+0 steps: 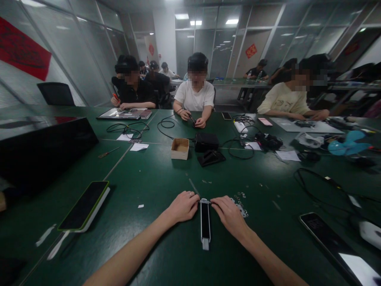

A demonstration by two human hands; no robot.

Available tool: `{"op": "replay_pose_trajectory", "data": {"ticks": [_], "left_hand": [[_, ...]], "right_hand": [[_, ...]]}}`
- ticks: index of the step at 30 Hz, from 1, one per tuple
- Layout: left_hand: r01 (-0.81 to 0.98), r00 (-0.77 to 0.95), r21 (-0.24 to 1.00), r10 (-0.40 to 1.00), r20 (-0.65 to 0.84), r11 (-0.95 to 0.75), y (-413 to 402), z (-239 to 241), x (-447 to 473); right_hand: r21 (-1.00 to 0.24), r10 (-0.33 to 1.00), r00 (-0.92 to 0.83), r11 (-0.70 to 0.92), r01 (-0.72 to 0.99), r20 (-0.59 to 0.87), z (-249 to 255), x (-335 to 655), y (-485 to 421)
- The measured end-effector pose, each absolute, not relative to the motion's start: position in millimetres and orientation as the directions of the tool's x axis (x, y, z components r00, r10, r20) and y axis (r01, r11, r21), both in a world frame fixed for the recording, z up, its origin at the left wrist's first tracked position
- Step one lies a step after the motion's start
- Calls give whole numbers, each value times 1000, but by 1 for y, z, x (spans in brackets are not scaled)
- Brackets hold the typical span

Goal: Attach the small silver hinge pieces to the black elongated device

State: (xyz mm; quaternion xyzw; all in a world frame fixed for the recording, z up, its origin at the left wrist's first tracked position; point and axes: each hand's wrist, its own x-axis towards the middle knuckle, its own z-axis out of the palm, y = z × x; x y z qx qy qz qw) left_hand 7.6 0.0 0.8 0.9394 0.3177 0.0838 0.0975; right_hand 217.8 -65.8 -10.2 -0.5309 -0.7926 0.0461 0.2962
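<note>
A slim device [205, 222] is laid on the green table [175, 262], midway between the two forearms. Its long axis is directed away from the wearer, almost straight up the view, with only a slight lean; the black face is turned upward and framed by a pale rim. The near end is finished by a pale tab [205, 243], pointed toward the wearer, while the far end is aimed toward the person in white [195, 95] seated across the table.

At that far end a small grey piece [204, 201] is seen, set crosswise to the long axis. It is met from the left by the fingertips of the left hand [186, 205] and from the right by those of the right hand [229, 213]. The fingers of both are gathered inward — whether anything is firmly pinched between them cannot be told, since the thumbs are mostly hidden.

A thin strip [194, 186] is seen just beyond the left hand, slanted away from it. Beside the right hand, small rings [243, 195] are scattered, and flat metal parts [243, 211] are partly covered by it. Farther off, an open box [179, 149] is placed near a black stand [211, 157].
</note>
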Motion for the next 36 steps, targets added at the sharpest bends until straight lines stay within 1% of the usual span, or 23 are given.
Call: {"op": "replay_pose_trajectory", "data": {"ticks": [4,13,20,24,36], "left_hand": [[588,782,231,618,83,-775,0,2,8],[593,779,234,623,75,-770,0,0,8],[587,785,216,614,85,-780,0,1,8],[594,780,223,621,74,-773,0,3,8],[590,782,233,619,75,-773,0,2,8]], "right_hand": [[-393,868,-262,435,810,422,-13,216,-65],[-453,876,-257,439,776,408,-18,214,-62],[-443,879,-242,425,790,411,-16,213,-63],[-428,879,-246,423,799,408,-14,212,-62],[-435,881,-249,424,794,403,-14,212,-61]]}}
